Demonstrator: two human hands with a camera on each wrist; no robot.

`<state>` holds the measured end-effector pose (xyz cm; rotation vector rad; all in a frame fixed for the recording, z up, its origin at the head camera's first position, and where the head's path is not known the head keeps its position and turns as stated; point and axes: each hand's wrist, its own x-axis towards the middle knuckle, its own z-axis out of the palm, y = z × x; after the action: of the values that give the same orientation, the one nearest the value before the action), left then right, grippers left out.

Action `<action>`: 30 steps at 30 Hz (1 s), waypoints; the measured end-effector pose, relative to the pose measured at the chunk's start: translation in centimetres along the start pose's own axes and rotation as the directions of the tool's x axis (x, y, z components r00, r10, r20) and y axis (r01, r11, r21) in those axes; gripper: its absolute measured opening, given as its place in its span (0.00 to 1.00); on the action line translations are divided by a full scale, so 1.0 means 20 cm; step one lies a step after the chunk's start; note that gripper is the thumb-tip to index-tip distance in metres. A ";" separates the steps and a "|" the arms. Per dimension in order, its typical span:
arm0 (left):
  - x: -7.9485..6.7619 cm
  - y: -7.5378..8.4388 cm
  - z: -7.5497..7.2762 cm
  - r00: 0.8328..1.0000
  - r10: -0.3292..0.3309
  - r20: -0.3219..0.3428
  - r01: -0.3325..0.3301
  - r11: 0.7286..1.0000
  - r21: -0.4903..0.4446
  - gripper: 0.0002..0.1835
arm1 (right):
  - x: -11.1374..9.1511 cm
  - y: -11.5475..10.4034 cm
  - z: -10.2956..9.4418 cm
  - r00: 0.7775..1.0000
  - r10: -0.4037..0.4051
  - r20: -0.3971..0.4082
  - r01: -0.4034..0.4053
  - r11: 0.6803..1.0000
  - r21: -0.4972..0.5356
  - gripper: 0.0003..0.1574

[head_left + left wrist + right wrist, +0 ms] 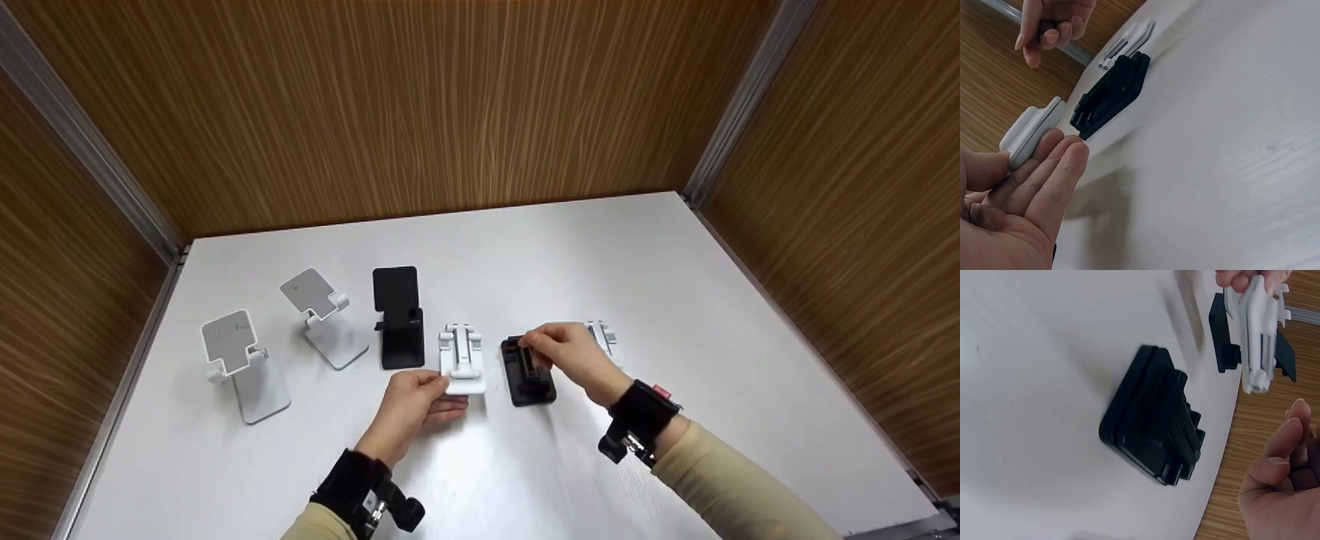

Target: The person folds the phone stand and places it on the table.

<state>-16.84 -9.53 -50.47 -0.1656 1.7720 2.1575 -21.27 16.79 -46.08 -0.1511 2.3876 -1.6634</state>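
My left hand (416,401) holds a folded white phone stand (463,360) by its near end, thumb on top and fingers beneath. In the left wrist view this white stand (1032,132) is raised off the table, above its shadow. Just right of it, a folded black phone stand (531,396) lies on the table. My right hand (574,356) overlaps that black stand in the head view. The right wrist view shows the black stand (1154,419) apart from the right hand (1286,489), whose fingers are loosely bent with nothing in them.
Another folded white phone stand (602,334) lies partly hidden behind my right hand. To the left stand two unfolded white phone stands, one nearer (262,386) and one farther (307,291), plus an unfolded black stand (396,289). Wood-grain panels (450,112) enclose the white table (600,255).
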 end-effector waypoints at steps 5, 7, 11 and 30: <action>0.00 -0.02 -0.01 1.000 -0.021 -0.022 0.021 0.999 0.031 0.17 | -0.03 0.02 -0.03 0.999 -0.050 0.011 0.050 0.996 -0.079 0.16; -0.01 -0.02 -0.01 0.999 -0.034 -0.028 0.035 0.998 0.045 0.16 | -0.06 0.04 -0.03 0.996 -0.077 0.036 0.081 0.987 -0.137 0.16; -0.01 -0.03 -0.02 0.997 -0.069 -0.038 0.071 0.995 0.064 0.16 | -0.11 0.09 -0.03 0.978 -0.164 0.130 0.197 0.934 -0.299 0.13; -0.03 -0.03 -0.02 0.983 -0.134 -0.124 0.159 0.962 0.220 0.17 | -0.33 0.34 0.04 0.581 -0.484 0.655 0.813 0.313 -0.490 0.39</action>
<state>-16.12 -10.02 -50.95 -0.3497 1.9855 1.8569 -14.41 19.76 -51.82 -1.6898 2.6218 -0.4521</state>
